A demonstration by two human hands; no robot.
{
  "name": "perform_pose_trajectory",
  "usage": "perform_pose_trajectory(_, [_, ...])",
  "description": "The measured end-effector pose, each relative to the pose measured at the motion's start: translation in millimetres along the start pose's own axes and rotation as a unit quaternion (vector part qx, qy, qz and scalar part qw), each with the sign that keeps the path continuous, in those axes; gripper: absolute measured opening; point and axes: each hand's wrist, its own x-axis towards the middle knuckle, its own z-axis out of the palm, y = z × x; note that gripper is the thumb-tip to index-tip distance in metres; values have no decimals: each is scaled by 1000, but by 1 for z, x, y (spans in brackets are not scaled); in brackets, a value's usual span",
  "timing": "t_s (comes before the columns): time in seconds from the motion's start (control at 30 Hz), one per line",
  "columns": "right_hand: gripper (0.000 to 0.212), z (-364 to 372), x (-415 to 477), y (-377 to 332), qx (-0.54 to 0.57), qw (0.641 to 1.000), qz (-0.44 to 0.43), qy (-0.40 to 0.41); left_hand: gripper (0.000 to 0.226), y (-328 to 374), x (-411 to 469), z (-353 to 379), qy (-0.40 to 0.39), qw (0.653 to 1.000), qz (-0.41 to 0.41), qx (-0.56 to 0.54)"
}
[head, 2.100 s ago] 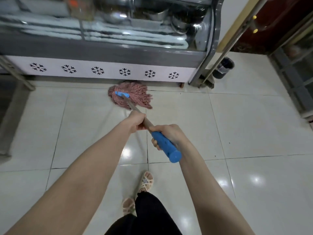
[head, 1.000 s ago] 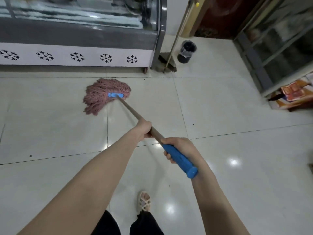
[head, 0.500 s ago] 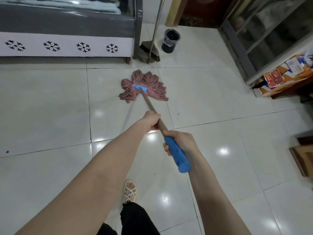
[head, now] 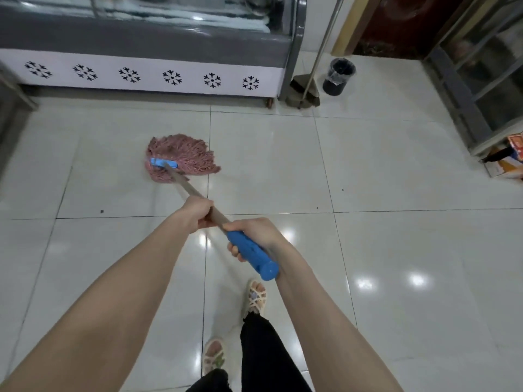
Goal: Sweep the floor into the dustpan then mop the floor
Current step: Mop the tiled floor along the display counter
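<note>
The broom [head: 297,90] is cut by the top edge — floor specks [head: 102,211] unidentifiable.

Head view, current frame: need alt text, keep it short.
A person grips a mop with both hands, left hand on the shaft and right hand on the blue grip, its pink string head flat on the glossy white tile floor. Behind it stand a display counter, a broom and a black bin.
</note>
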Motion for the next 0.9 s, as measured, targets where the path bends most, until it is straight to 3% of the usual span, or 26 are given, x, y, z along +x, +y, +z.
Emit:
perform_pose_trajectory(0.17, [19,47,-3,45,-49,998,21,-42,21,-58,-19,-63,43,999,-31,-6])
perform_pose_trajectory(0.4, [23,42,-22,96,-85,996,22,-24,19,-108,-50,-59,39,998,-39,-24])
perform_pose_trajectory(0.57, [22,-25,-64,119,-81,996,11,32,8,-120,-77,17,-20,999,-26,-19])
perform_pose_trajectory(0.9, [18,-187,-185,207,37,984,8,177,21,-171,-176,236,-189,981,-13,46])
